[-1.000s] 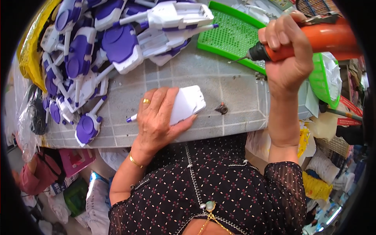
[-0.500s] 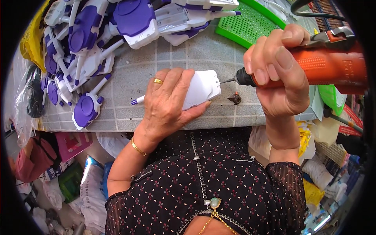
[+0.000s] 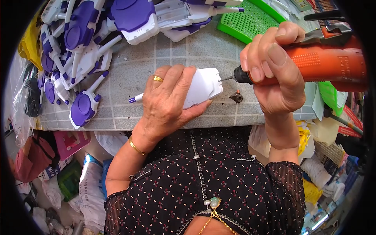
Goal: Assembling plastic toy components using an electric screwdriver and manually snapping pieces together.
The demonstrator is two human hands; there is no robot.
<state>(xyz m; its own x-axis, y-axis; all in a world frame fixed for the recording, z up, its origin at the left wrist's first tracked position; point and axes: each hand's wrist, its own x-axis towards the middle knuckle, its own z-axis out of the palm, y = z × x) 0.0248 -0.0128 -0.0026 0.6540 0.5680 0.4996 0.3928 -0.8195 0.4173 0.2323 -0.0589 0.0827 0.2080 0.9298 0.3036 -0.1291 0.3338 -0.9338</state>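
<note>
My left hand [image 3: 166,94] presses a white plastic device housing [image 3: 203,88] down on the table, fingers over its top and thumb along its near edge. A thin white rod with a purple tip [image 3: 135,98] sticks out on the hand's left side. In my right hand [image 3: 278,70] is an orange power screwdriver [image 3: 309,60], held level with its black nose towards the housing. Its thin metal bit [image 3: 226,79] meets the housing's right end, by small holes there. Whether a screw sits under the tip is too small to tell.
Several white-and-purple plastic devices [image 3: 84,29] lie heaped at the far left; one [image 3: 84,109] rests nearer. A green perforated basket [image 3: 250,19] stands at the back. Beside the housing sits a small dark brown piece [image 3: 236,97]. The table's front edge [image 3: 219,124] runs before me.
The screwdriver has shifted slightly left, so its nose is closer to the housing's end. My left hand keeps its hold on the housing.
</note>
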